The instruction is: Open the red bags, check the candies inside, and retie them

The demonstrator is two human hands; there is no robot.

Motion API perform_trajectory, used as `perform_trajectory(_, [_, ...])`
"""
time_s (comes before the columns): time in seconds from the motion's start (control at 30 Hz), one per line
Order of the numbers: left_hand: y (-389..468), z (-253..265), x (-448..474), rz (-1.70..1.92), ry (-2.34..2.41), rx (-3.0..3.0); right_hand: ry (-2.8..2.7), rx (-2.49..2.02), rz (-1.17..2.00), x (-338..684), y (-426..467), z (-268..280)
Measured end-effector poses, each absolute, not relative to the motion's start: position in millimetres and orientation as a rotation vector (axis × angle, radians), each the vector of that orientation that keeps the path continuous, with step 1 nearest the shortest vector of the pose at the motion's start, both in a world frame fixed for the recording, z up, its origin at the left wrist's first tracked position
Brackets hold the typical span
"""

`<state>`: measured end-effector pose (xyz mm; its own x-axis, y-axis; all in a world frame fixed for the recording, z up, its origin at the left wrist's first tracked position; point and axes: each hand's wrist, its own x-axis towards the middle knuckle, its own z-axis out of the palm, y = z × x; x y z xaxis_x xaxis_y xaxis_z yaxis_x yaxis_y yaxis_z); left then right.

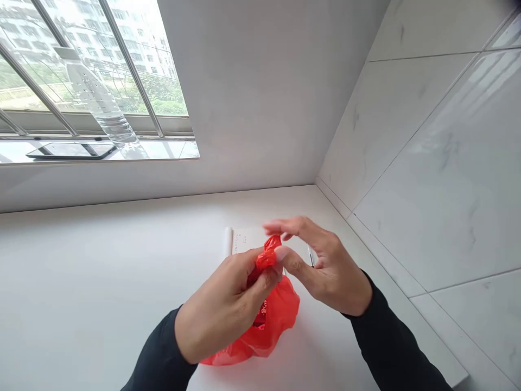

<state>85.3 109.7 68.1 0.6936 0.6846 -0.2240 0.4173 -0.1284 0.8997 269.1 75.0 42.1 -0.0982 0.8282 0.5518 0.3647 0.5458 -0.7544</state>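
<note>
1. Above the white tabletop [101, 271], near its far edge's right-hand corner, we work with both bare hands on a red plastic bag [287, 307].
2. Our left hand [223, 307] has its thumb and fingers clamped on the bag's bunched neck [266, 259], and a small red tuft sticks up above the grip.
3. Our right hand [331, 266] comes in from the other side, its thumb and forefinger apart: the thumb's tip lies at the bunched neck, while the forefinger reaches over the tuft. We cannot tell how firmly the thumb presses, if at all.
4. Below our left hand, the bag's body bulges out, partly hidden by that hand; through it we see a darker red item [260, 320] with pale printed characters.
5. Behind our hands, a white sheet [242, 239] with small print lies on the tabletop, mostly covered from view, with a white rod-like thing [228, 243] along its left side.
6. On the windowsill [171, 150] at upper left, we see a clear bottle [100, 103] part-filled with liquid, standing beside a flat dark-edged device [69, 151]. Metal bars [130, 62] cross the window, and to our right rises a marbled tile wall [427, 163].
</note>
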Motion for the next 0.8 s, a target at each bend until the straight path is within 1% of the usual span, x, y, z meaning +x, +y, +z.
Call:
perform_trajectory(0.07, [112,68,83,0.253,0.838,1.707,-1.656,-0.987,0.681,269,81,38])
perform_trajectory(0.17, [118,69,80,0.331,0.871,1.581,-1.527,-0.974,0.827,267,85,34])
perform_trajectory(0.27, [126,71,78,0.494,0.885,1.442,-1.446,-0.99,0.852,267,84,35])
perform_trajectory(0.37, [132,73,74,0.556,0.849,1.402,-1.566,-0.973,0.853,267,82,37])
perform_trajectory(0.47, [133,76,70,0.503,0.833,1.508,-1.668,-0.953,0.817,266,82,38])
perform_trajectory(0.57, [129,78,67,0.459,0.835,1.653,-1.598,-0.929,0.789,265,88,33])
perform_trajectory(0.67, [126,77,64,0.442,0.793,1.817,-1.628,-0.886,0.971,265,96,25])
perform_trajectory(0.8, [129,69,61,0.697,0.965,2.17,-1.517,-0.907,1.192,265,105,15])
